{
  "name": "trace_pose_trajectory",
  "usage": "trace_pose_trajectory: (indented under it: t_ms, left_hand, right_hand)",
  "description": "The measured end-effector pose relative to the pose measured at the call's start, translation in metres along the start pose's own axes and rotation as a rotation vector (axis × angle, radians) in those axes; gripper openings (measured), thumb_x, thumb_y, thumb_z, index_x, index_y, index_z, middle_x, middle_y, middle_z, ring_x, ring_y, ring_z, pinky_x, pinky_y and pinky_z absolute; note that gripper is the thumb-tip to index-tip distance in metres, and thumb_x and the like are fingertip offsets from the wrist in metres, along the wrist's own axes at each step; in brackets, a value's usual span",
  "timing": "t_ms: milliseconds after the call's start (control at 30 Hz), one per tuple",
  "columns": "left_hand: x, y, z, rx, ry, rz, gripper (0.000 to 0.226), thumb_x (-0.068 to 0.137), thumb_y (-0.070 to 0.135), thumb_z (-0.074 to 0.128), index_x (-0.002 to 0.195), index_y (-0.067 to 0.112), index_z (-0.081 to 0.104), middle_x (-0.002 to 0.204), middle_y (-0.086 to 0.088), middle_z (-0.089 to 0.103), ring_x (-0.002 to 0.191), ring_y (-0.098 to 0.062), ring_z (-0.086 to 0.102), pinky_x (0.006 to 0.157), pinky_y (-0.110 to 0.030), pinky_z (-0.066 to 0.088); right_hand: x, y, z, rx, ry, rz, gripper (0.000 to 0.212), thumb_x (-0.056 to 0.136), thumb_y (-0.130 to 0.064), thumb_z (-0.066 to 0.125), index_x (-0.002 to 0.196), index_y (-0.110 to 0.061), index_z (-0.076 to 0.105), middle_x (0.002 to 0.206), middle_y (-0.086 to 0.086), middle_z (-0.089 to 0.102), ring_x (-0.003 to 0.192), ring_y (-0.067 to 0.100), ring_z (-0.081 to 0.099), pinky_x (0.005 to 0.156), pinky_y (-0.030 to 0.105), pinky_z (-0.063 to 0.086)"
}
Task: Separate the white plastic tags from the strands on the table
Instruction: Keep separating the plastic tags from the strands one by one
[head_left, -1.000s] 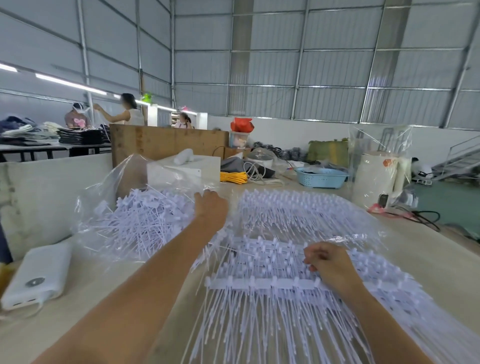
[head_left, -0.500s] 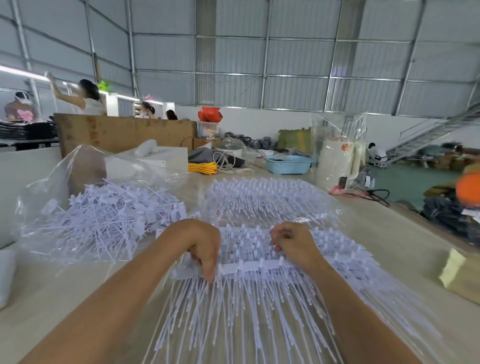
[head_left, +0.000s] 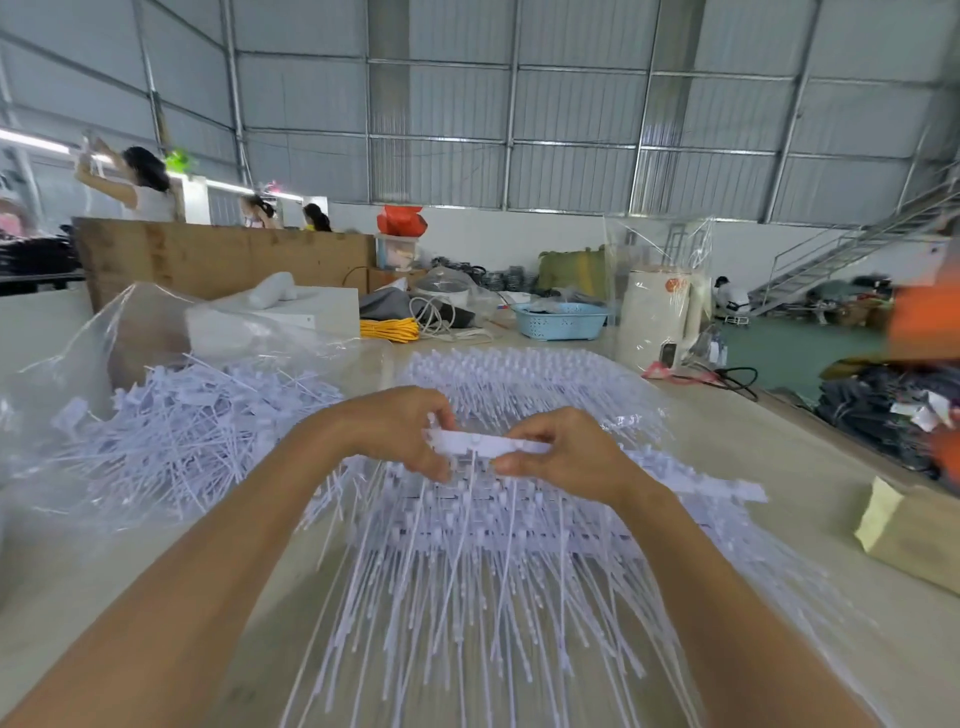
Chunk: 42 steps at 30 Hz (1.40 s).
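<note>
A white plastic strip of tags (head_left: 485, 444) is lifted a little above the table, its thin strands hanging down toward me. My left hand (head_left: 400, 434) pinches its left end and my right hand (head_left: 561, 454) pinches its right end. Under them lies a broad stack of joined tag strips with long strands (head_left: 493, 561), spread over the pale table (head_left: 779, 467). A loose heap of separated white tags (head_left: 197, 426) sits to the left on an opened clear plastic bag.
A second mound of tag strips (head_left: 519, 374) lies farther back. A brown cardboard box (head_left: 914, 535) stands at the right edge. Behind are a white box (head_left: 291, 317), yellow cord (head_left: 389, 330), a blue basket (head_left: 561, 319) and a wrapped white appliance (head_left: 657, 317). People work at the far left.
My left hand came from the loose heap to the stack. Both hands took hold of one strip and raised it off the pile. The view swung to the right.
</note>
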<state>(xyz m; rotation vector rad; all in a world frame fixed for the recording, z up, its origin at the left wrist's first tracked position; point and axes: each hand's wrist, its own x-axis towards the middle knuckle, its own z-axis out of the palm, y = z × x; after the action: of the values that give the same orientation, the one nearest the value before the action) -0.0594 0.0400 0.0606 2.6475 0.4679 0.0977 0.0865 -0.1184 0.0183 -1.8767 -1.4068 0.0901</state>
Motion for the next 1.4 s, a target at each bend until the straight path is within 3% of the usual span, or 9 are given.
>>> trace_pose_trajectory:
  t_ms: [100,300,400,533,633,800,933,1167,1400]
  left_hand:
    - [-0.001,-0.01,-0.003,-0.103,0.008,-0.024,0.045,0.069,0.035,0.083,0.104,0.021,0.058,0.09,0.0,0.068,0.077,-0.015,0.067,0.071,-0.029,0.047]
    - [0.004,-0.016,-0.008,-0.415,0.322,0.063,0.016,0.081,0.0,0.07,0.094,-0.004,0.062,0.058,-0.004,0.069,0.049,-0.014,0.063,0.051,-0.02,0.05]
    - [0.007,-0.009,-0.003,-0.458,0.412,0.078,0.01,0.081,-0.004,0.069,0.086,-0.001,0.061,0.06,-0.006,0.069,0.047,-0.014,0.064,0.054,-0.022,0.054]
    - [0.012,-0.001,0.011,-0.54,0.408,0.099,0.013,0.083,-0.003,0.067,0.085,0.003,0.056,0.063,-0.009,0.068,0.047,-0.014,0.066,0.052,-0.022,0.055]
    - [0.014,-0.001,0.018,-0.553,0.403,0.105,0.008,0.089,0.008,0.064,0.085,0.01,0.057,0.059,-0.004,0.068,0.05,-0.012,0.066,0.054,-0.019,0.054]
    - [0.014,-0.003,0.022,-0.684,0.354,0.078,0.02,0.093,0.019,0.06,0.076,0.009,0.063,0.063,-0.006,0.071,0.053,-0.016,0.068,0.064,-0.031,0.056]
    - [0.01,-0.001,0.025,-0.668,0.327,0.123,0.032,0.094,0.027,0.056,0.072,0.004,0.061,0.062,-0.011,0.069,0.051,-0.02,0.067,0.073,-0.045,0.055]
    - [0.014,0.01,0.029,-0.586,0.447,0.059,0.043,0.094,0.03,0.058,0.057,0.008,0.056,0.039,0.002,0.058,0.032,-0.008,0.05,0.04,-0.018,0.043]
    - [0.02,0.009,0.03,-0.344,0.494,-0.044,0.046,0.093,0.029,0.057,0.05,0.011,0.054,0.042,-0.003,0.06,0.031,-0.01,0.051,0.046,-0.018,0.046]
  right_hand:
    - [0.0,0.006,-0.005,-0.191,0.092,0.06,0.019,0.074,-0.034,0.078,0.08,-0.016,0.074,0.076,0.005,0.068,0.071,0.021,0.061,0.063,0.03,0.045]
    - [0.001,0.003,0.0,-0.123,0.173,0.087,0.013,0.078,-0.026,0.073,0.076,-0.015,0.066,0.064,-0.005,0.056,0.061,0.014,0.051,0.06,0.029,0.039]
    - [0.001,-0.007,0.002,-0.216,0.146,0.023,0.012,0.083,-0.026,0.064,0.094,-0.022,0.066,0.081,-0.004,0.062,0.074,0.018,0.055,0.067,0.029,0.043]
    - [0.005,-0.021,0.019,-0.398,0.091,-0.054,0.037,0.085,-0.057,0.053,0.097,-0.024,0.061,0.093,-0.004,0.064,0.086,0.017,0.058,0.076,0.037,0.046]
    - [0.013,-0.026,0.034,-0.418,0.185,-0.025,0.041,0.093,-0.048,0.047,0.115,-0.014,0.054,0.113,0.006,0.06,0.1,0.026,0.058,0.08,0.037,0.048]
    - [0.018,-0.026,0.042,-0.306,0.294,0.029,0.02,0.092,-0.033,0.054,0.097,-0.015,0.048,0.08,0.004,0.057,0.081,0.031,0.059,0.061,0.03,0.033]
    - [0.02,-0.028,0.041,-0.143,0.239,0.078,0.007,0.089,-0.024,0.057,0.091,-0.018,0.054,0.079,0.001,0.06,0.078,0.025,0.058,0.058,0.03,0.036]
    - [0.009,-0.03,0.039,-0.027,0.183,-0.02,0.02,0.093,-0.025,0.055,0.086,-0.01,0.067,0.072,0.008,0.067,0.074,0.027,0.064,0.075,0.041,0.05]
    - [0.007,-0.028,0.045,-0.458,0.232,-0.06,0.026,0.095,-0.032,0.05,0.101,-0.011,0.063,0.088,0.011,0.069,0.083,0.029,0.062,0.06,0.031,0.039]
